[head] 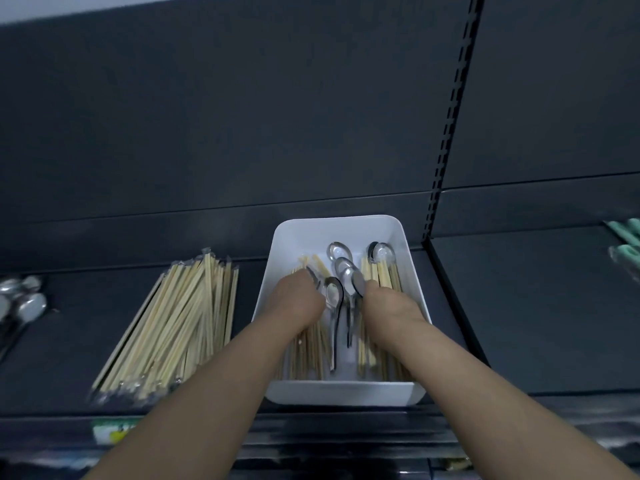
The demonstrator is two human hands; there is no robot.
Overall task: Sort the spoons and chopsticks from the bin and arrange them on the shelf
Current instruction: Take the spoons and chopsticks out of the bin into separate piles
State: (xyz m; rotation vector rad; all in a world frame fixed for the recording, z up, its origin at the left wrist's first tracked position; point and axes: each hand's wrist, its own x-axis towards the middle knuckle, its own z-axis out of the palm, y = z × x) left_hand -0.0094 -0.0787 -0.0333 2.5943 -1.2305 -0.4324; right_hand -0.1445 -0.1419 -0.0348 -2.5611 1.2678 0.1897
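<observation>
Head view: the white bin (346, 227) sits at centre frame on the dark shelf (519, 306), with steel spoons (334, 294) lying between chopsticks (381, 273). The left hand (298, 301) and right hand (389, 304) reach in with their fingers hidden, so I cannot tell if they grip anything. The spoons look stiff and slick and are best taken by the handle. The chopsticks look light and are best gathered mid-length. The label (110, 429) at lower left is unreadable.

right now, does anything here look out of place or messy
Nothing looks spilled or damaged. The pile of wrapped chopsticks on the dark shelf lies slanted and fanned out, not square to the shelf edge. In the white bin, metal spoons lie jumbled between two bundles of chopsticks.
</observation>
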